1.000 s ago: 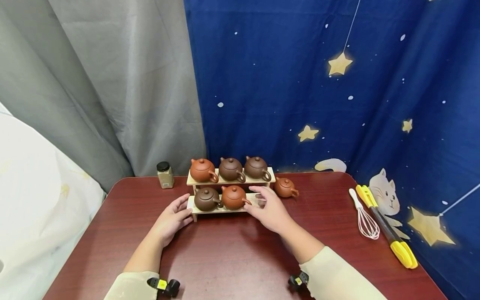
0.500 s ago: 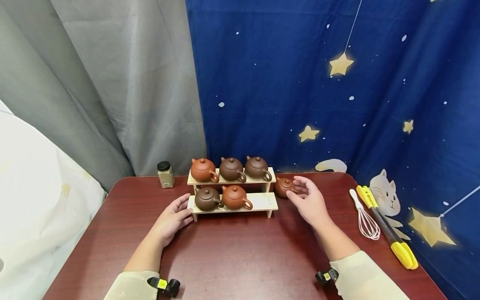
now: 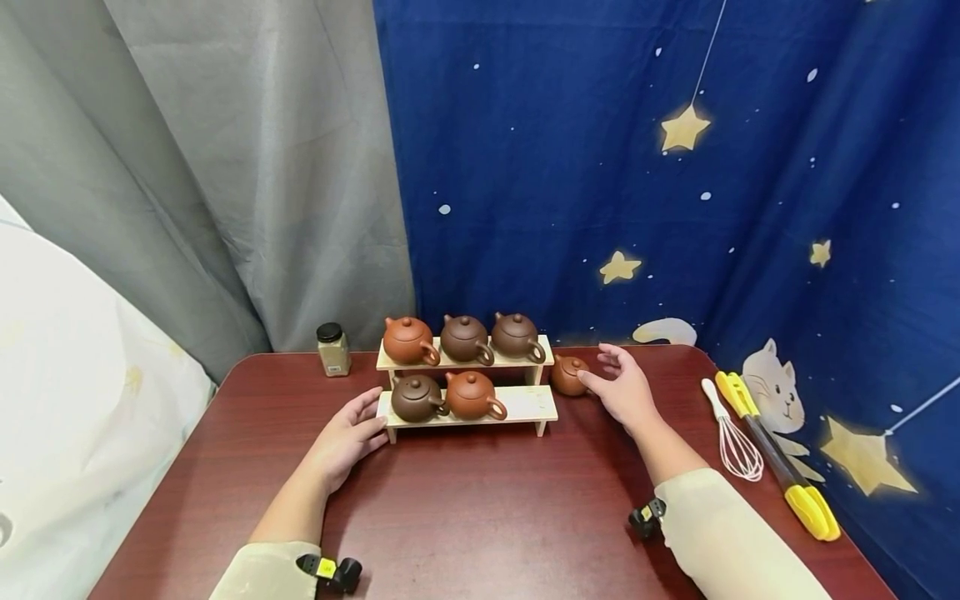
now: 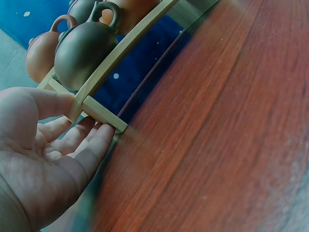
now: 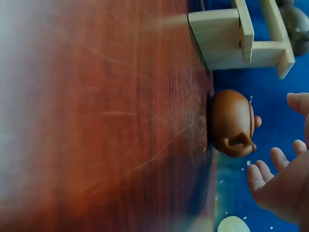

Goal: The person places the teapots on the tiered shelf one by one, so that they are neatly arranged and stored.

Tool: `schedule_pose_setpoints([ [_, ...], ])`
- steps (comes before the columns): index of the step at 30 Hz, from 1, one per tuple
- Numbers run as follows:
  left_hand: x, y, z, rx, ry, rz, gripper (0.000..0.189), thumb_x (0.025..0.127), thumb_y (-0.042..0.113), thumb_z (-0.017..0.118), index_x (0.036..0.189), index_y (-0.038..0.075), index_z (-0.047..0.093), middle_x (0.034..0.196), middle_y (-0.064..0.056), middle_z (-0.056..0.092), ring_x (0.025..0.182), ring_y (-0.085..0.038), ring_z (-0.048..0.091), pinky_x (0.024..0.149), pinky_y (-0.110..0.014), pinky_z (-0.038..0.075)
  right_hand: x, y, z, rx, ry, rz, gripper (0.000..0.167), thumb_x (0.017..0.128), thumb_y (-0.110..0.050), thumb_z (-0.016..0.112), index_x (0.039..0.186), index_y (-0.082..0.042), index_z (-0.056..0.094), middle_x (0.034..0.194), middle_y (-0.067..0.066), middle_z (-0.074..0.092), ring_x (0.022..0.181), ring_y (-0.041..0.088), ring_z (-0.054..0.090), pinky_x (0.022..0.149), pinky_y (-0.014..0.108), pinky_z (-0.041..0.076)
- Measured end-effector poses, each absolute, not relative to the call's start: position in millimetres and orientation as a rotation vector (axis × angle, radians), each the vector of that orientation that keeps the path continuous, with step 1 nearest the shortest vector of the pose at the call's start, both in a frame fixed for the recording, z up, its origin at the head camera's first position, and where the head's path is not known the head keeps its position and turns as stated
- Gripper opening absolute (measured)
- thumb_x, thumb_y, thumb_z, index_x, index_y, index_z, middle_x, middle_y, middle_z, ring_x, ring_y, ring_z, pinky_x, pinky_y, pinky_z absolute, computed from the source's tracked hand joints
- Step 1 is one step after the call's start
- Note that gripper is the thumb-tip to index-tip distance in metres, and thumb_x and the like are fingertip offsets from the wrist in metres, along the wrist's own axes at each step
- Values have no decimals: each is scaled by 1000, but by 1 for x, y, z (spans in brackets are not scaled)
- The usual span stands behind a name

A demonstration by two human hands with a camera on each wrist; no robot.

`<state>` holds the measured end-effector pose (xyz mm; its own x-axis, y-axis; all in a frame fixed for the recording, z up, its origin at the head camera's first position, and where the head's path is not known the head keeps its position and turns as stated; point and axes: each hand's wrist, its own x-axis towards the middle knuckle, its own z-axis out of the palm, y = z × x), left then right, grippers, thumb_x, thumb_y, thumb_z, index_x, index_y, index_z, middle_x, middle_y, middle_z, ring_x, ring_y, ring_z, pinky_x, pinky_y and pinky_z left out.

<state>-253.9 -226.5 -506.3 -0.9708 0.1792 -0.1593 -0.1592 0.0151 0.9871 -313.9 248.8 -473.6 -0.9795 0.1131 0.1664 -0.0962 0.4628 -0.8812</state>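
My left hand [image 3: 347,437] grips the left end of a two-tier wooden stand [image 3: 534,403]; the left wrist view shows the thumb on the board's end [image 4: 74,108] and fingers against the leg [image 4: 104,115]. On the lower tier are a dark brown teapot [image 3: 416,400] and a reddish-orange teapot [image 3: 470,397]. An orange-brown teapot [image 3: 567,377] sits on the table right of the stand. My right hand [image 3: 624,396] hovers beside its handle side, fingers spread. In the right wrist view, a gap shows between that hand [image 5: 289,186] and the teapot [image 5: 231,116].
The upper tier holds a reddish-orange teapot [image 3: 407,342] and two dark brown ones, the middle [image 3: 462,340] and right [image 3: 514,337]. A black-lidded jar [image 3: 333,352] stands left of the stand. A white whisk [image 3: 738,446] and yellow-ended tongs [image 3: 776,454] lie at the right table edge.
My right hand has left the right end of the lower tier and moved right to the separate teapot. My left hand has stayed at the stand's left end.
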Motion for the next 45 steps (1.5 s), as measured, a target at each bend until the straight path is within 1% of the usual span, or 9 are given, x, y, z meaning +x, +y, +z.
schedule_pose_setpoints([
  [6, -254, -226, -508, 23, 2054, 2049, 71, 111, 11, 56, 172, 10, 19, 172, -20, 32, 123, -6, 60, 102, -28, 56, -332, 249, -483, -44, -2594, 1534, 83, 91, -31, 86, 159, -8, 45, 158, 24, 52, 145, 43, 50, 123, 57, 41],
  [12, -255, -227, -509, 24, 2054, 2046, 72, 111, 11, 56, 172, 10, 18, 173, -20, 31, 124, -6, 60, 102, -27, 56, -343, 247, -494, 1, -2699, 1471, 85, 90, -32, 87, 160, -7, 44, 159, 24, 51, 144, 42, 50, 122, 56, 42],
  [17, -255, -228, -509, 27, 2053, 2046, 72, 111, 11, 56, 172, 10, 18, 173, -20, 31, 123, -5, 60, 101, -26, 56, -347, 242, -497, 48, -2746, 1461, 88, 88, -25, 88, 160, -3, 42, 158, 24, 52, 142, 41, 53, 119, 55, 44],
  [21, -254, -227, -508, 32, 2051, 2047, 72, 111, 11, 56, 172, 9, 18, 172, -21, 32, 122, -5, 61, 101, -27, 56, -350, 240, -497, 64, -2776, 1423, 89, 85, -17, 89, 159, -2, 43, 155, 24, 55, 140, 40, 56, 120, 54, 44],
  [25, -254, -227, -507, 28, 2053, 2050, 72, 111, 11, 56, 172, 10, 18, 172, -21, 32, 122, -6, 61, 101, -27, 56, -351, 239, -497, 66, -2805, 1386, 88, 83, -17, 89, 159, -2, 45, 153, 24, 57, 138, 39, 58, 120, 54, 44],
  [28, -254, -227, -508, 28, 2057, 2045, 72, 111, 12, 56, 172, 10, 18, 172, -21, 33, 123, -7, 61, 101, -28, 56, -351, 239, -497, 68, -2824, 1350, 87, 84, -20, 88, 158, -3, 46, 153, 23, 58, 138, 39, 58, 120, 54, 45],
  [37, -252, -227, -507, 25, 2067, 2044, 71, 111, 11, 55, 172, 10, 19, 172, -21, 34, 127, -9, 60, 102, -29, 56, -341, 245, -493, 26, -2799, 1349, 86, 85, -25, 89, 158, -5, 48, 153, 23, 58, 140, 39, 57, 120, 54, 45],
  [43, -253, -226, -508, 21, 2067, 2039, 71, 111, 11, 55, 172, 10, 18, 173, -20, 33, 128, -10, 60, 103, -29, 56, -320, 254, -485, 54, -2727, 1412, 85, 85, -24, 90, 157, -5, 49, 151, 21, 61, 136, 36, 61, 116, 51, 48],
  [45, -253, -227, -508, 21, 2066, 2040, 71, 111, 11, 55, 172, 10, 18, 173, -20, 32, 127, -10, 60, 103, -29, 56, -311, 255, -481, 78, -2714, 1414, 85, 85, -24, 90, 157, -4, 49, 149, 20, 62, 134, 35, 63, 114, 48, 49],
])
